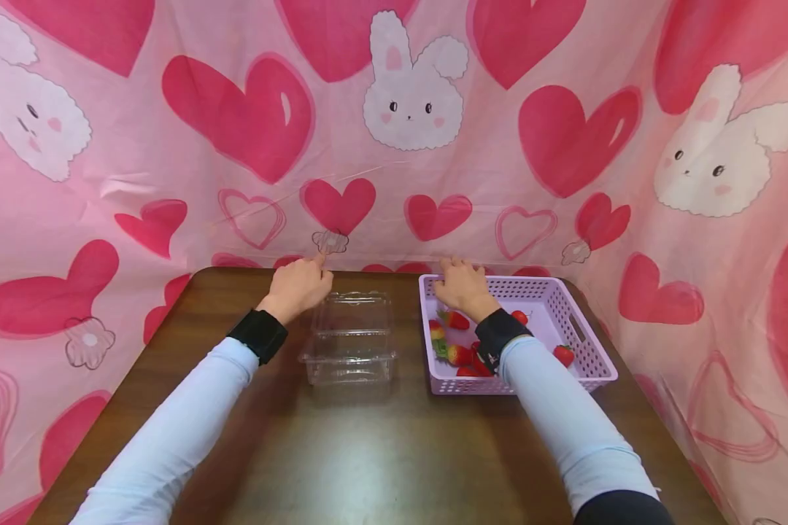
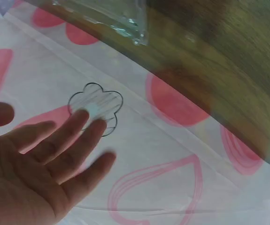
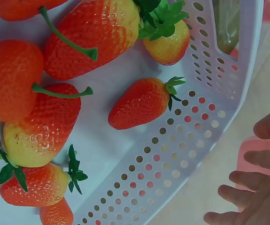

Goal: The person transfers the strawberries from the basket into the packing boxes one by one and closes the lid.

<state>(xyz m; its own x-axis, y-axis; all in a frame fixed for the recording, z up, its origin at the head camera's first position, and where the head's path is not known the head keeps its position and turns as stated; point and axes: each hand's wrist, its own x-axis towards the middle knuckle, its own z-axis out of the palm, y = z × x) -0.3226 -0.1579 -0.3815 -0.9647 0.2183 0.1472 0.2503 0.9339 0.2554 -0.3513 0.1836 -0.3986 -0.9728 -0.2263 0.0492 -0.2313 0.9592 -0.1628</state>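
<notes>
My left hand (image 1: 300,286) hovers near the back of the table, above the far end of a clear plastic box (image 1: 351,368) whose lid is raised. In the left wrist view its fingers are spread and hold nothing. Over the far left rim of a lilac plastic basket (image 1: 600,370) is my right hand (image 1: 462,286), also holding nothing, its fingers loosely extended in the right wrist view. Inside the basket lie several strawberries (image 3: 139,104) with green leaves. Among them are rounder red fruits (image 3: 12,79) with green stems, which look like cherries.
The brown wooden table (image 1: 315,467) carries the box on the left and the basket on the right. A pink curtain (image 1: 381,171) with hearts and rabbits hangs close behind the table and along both sides.
</notes>
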